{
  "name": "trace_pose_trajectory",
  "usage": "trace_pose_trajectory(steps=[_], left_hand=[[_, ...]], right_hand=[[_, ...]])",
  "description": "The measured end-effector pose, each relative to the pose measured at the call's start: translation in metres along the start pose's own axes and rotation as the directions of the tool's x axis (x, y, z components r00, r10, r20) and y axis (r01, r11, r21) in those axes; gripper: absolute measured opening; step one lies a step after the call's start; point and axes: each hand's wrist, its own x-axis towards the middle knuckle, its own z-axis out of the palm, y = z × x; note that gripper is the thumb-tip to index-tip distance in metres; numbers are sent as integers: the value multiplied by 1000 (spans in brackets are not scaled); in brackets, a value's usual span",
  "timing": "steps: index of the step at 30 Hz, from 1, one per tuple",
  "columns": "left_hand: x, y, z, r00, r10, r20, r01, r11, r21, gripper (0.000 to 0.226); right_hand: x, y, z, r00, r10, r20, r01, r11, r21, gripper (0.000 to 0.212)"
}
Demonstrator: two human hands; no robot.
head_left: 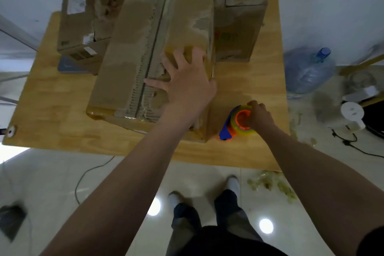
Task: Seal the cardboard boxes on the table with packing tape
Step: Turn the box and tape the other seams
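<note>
A large worn cardboard box (pixel 133 52) lies on the wooden table (pixel 52 114), its top flaps closed along a torn centre seam. My left hand (pixel 187 81) presses flat on the box's near right part, fingers spread. To the right of the box, a tape dispenser (pixel 236 124) with a blue handle, orange hub and a yellowish tape roll rests on the table. My right hand (pixel 258 115) grips the roll's far side with curled fingers.
Two more cardboard boxes stand on the table, one at the back left (pixel 83 18) and one at the back right (pixel 241 10). On the floor to the right are a blue water jug (pixel 307 68), cables and tape scraps (pixel 270 183).
</note>
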Motion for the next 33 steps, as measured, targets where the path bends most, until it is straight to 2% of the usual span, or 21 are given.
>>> trace_pose_trajectory(steps=[3, 5, 8, 10, 12, 14, 16, 18, 21, 23, 25, 28, 30, 33], left_hand=[[2, 6, 0, 1000, -27, -8, 27, 1000, 5, 42], [5, 6, -3, 999, -48, 10, 49, 998, -45, 37], [4, 7, -10, 997, -61, 39, 65, 993, -100, 34], [1, 8, -16, 996, -59, 67, 66, 990, -121, 33], [0, 4, -20, 993, -72, 94, 85, 987, -139, 36], [-1, -1, -31, 991, -92, 102, 112, 972, -208, 35], [-6, -7, -45, 992, -89, 95, 115, 937, -330, 32], [-13, -15, -61, 991, -100, 89, 129, 901, -414, 29], [-27, -32, -79, 988, -140, 65, 155, 908, -390, 15], [-35, -47, -91, 986, -160, 44, 163, 895, -416, 20], [-45, -59, -104, 985, -159, 62, 167, 810, -562, 23], [-52, -71, -121, 974, -145, 172, 225, 620, -752, 27], [-54, -81, -132, 961, -87, 262, 269, 514, -815, 33], [-51, -99, -145, 930, -22, 366, 341, 418, -842, 44]], right_hand=[[10, 5, 2, 999, -4, -52, 5, 1000, 13, 39], [10, 6, -1, 998, 7, -69, -6, 1000, 27, 39], [4, 8, -11, 993, 50, -103, -38, 993, 116, 46], [-6, 6, -24, 991, 70, -118, -41, 973, 229, 64], [-26, 0, -46, 989, 86, -123, -19, 884, 466, 75], [-47, -8, -72, 985, 87, -146, 34, 740, 672, 92], [-70, -18, -98, 977, 50, -208, 126, 651, 749, 99], [-94, -32, -124, 977, 20, -214, 168, 545, 821, 90], [-131, -57, -158, 986, -31, -163, 164, 358, 919, 76], [-153, -75, -174, 977, -79, -198, 213, 315, 925, 72], [-173, -94, -183, 960, -130, -247, 277, 318, 907, 70], [-199, -122, -188, 937, -202, -284, 335, 292, 896, 70], [-213, -138, -187, 924, -241, -298, 358, 268, 894, 71], [-229, -159, -184, 903, -298, -310, 386, 242, 890, 72]])
